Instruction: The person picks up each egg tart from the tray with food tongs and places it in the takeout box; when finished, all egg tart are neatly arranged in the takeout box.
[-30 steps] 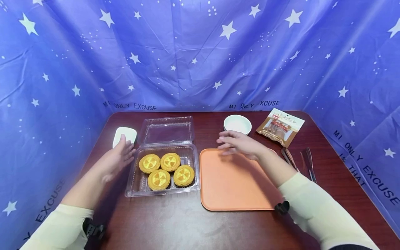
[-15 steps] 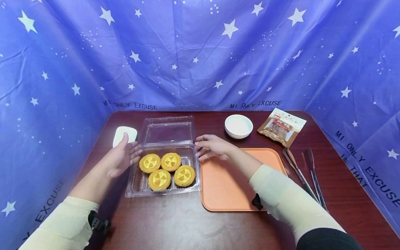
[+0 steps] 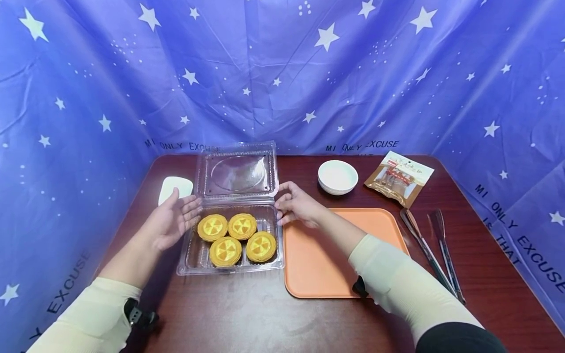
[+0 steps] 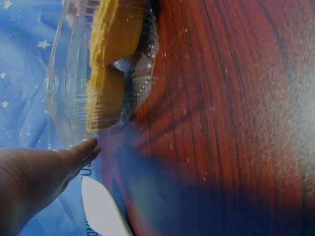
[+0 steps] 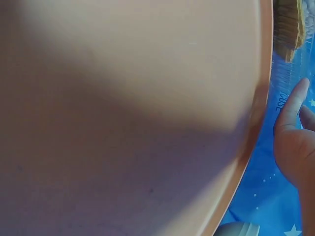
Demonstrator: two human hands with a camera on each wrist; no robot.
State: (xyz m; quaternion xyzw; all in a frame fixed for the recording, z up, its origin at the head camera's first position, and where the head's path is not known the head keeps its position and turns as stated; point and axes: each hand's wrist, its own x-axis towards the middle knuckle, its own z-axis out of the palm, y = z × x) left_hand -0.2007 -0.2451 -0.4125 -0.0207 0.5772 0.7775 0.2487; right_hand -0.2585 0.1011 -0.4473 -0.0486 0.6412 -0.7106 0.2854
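A clear hinged plastic food container (image 3: 187, 257) holds several round golden egg tarts (image 3: 225, 251). Its see-through lid (image 3: 238, 171) leans up at a tilt from the back hinge. At the container's left side my left hand (image 3: 173, 219) has its fingers straight, with the fingertips at the back left corner. My right hand (image 3: 301, 205) is at the right end of the hinge, fingers slightly bent at the lid's edge. In the left wrist view, the fingertips meet the container's clear wall (image 4: 61, 83). The right wrist view shows the right thumb (image 5: 295, 101) extended beside the container.
An orange tray (image 3: 326, 269) lies right of the container. Behind it stand a white bowl (image 3: 337, 177) and a brown-and-white snack packet (image 3: 399, 179). Tongs (image 3: 428, 250) lie right of the tray. A white dish (image 3: 169, 188) is behind the left hand. A starry blue curtain (image 3: 265, 117) encloses the table.
My right hand has moved left from over the tray to the container's hinge. My left hand has shifted slightly right. The lid has risen from lying back to a steeper tilt.
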